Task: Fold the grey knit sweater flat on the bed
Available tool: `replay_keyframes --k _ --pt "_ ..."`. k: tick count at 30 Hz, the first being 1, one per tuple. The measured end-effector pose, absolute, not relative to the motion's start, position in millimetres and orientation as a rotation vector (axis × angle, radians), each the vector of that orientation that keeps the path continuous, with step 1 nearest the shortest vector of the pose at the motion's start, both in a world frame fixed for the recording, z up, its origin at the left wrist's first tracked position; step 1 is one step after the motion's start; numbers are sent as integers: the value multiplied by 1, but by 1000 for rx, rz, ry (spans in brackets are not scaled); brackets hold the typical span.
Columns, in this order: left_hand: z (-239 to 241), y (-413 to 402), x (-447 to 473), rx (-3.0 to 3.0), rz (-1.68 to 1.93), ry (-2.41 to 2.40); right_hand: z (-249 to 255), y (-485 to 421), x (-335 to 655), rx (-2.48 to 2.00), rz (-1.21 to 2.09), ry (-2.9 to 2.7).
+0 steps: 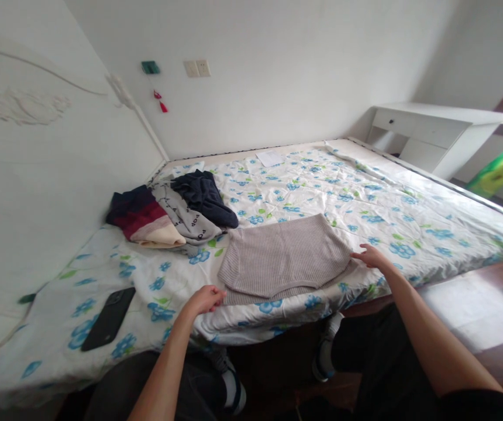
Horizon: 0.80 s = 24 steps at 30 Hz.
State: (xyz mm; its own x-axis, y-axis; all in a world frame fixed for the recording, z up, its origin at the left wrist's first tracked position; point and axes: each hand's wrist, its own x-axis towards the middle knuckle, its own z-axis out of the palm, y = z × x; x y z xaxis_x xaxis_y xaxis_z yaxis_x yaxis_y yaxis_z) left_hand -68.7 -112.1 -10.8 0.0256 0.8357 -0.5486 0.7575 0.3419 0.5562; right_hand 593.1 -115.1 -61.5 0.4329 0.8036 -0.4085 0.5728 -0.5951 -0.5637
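A folded grey ribbed sweater (282,257) lies near the front edge of the bed (387,222). My left hand (207,299) pinches its lower left corner. At the right edge of the sweater, my right hand (369,256) rests with fingers touching the knit. Both of my forearms reach in from below.
A pile of folded clothes (172,213), dark blue, grey, maroon and cream, sits to the left behind the sweater. A black phone (108,318) lies at the bed's front left. A white paper (270,158) is at the far edge. A white desk (436,128) stands at right.
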Motion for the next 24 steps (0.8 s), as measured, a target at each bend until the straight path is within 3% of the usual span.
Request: replay_keyframes --k 7,16,24 --pt "-9 -103 -46 1137 586 1698 -61 -97 583 -2241 1064 -1200" --pt "-2 -101 -42 1010 819 1687 -59 -97 561 -2354 575 -1490" --pt "15 -108 -53 776 879 1539 -51 -95 583 -2251 982 -1039"
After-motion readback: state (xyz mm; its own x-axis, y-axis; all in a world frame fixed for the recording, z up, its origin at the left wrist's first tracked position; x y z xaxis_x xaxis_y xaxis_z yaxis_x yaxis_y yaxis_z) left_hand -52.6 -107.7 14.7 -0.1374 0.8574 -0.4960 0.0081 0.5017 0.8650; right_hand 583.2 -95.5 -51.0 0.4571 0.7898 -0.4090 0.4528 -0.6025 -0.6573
